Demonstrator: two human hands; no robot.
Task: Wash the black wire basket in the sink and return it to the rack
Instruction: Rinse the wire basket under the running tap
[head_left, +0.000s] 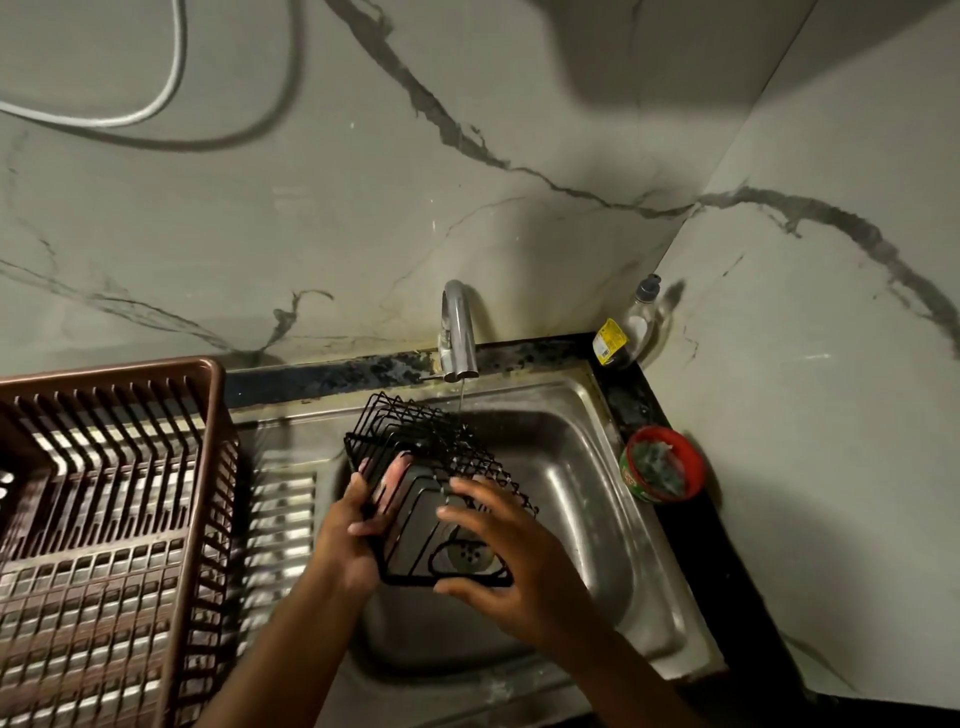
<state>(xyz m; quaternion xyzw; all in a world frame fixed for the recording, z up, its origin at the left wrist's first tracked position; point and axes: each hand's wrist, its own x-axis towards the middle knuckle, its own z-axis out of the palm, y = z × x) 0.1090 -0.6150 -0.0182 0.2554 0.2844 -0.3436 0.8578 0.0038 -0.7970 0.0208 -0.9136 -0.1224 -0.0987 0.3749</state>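
The black wire basket (415, 441) hangs tilted over the steel sink (587, 467), its far end under a thin stream of water from the tap (460, 332). My left hand (348, 540) grips its left side, with fingers reaching inside the wires. My right hand (514, 556) holds its right side and lower rim, thumb under the rim. The brown plastic rack (104, 519) stands on the draining board at the left.
A dish soap bottle (631, 325) stands in the back right corner of the counter. A red tub with a green scrubber (662, 465) sits on the black counter edge right of the sink. The marble wall rises close behind, with a cable (156, 98) hanging on it.
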